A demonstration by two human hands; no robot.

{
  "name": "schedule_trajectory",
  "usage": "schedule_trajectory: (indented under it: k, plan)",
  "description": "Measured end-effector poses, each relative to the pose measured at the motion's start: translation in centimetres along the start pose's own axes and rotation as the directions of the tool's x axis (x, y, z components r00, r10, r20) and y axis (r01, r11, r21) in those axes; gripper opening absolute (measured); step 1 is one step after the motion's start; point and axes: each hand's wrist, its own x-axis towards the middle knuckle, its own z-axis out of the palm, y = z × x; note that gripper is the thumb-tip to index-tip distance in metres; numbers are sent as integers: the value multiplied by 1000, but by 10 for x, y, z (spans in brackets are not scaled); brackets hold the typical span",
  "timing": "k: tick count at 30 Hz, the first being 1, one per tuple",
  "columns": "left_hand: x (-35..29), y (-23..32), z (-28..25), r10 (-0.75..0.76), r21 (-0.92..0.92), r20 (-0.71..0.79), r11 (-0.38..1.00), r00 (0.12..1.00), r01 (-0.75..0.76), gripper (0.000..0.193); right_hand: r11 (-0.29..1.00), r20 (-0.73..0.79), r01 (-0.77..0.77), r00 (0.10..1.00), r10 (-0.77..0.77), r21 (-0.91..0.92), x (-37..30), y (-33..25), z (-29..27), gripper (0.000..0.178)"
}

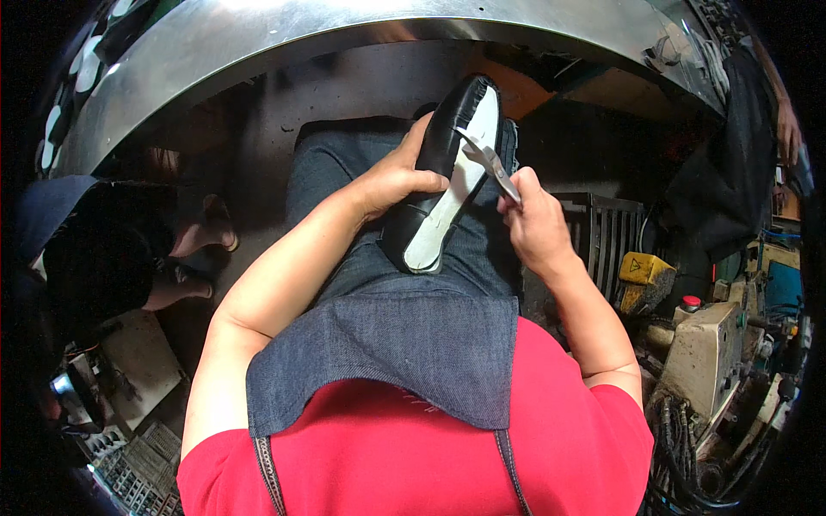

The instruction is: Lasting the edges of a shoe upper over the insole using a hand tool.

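A black shoe upper (439, 138), with a long white insole (465, 176) facing up, rests over my lap. My left hand (397, 176) is closed round its left side, the thumb lying against the edge of the white insole. In my right hand (538, 219) is a steel scissors-like tool (495, 168), held by its handle end. The tool's tip meets the left edge of the insole, where the black material folds over. Folds gather along the rim near the toe. My left fingers are hidden beneath the shoe.
Ahead of my knees curves a metal worktable edge (379, 33). On the right stand a yellow foot pedal (641, 269), a machine box (705, 353) with a red button, and cables. Another person's feet (209, 225) show at the left. White-soled pieces (89, 64) lie at upper left.
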Motion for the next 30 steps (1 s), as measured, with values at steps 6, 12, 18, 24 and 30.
schedule_trajectory:
  k: [6,12,18,24,30]
  plan:
    - [-2,-5,0,61,38,-3,997,998,-61,95,992,75,-46,996,56,-121,-7,16,-4,17]
    - [-2,-12,15,113,282,-215,958,970,-49,86,952,-52,-128,988,148,278,3,-10,-8,18]
    - [-2,-12,18,205,435,-241,897,949,-83,81,948,86,-293,955,284,126,25,5,2,14]
    - [1,-18,19,197,310,-227,943,954,-121,81,999,-82,-47,995,49,25,27,14,13,14]
    - [-5,-16,22,252,404,-261,905,932,-132,82,901,90,-339,941,327,271,10,1,-11,16]
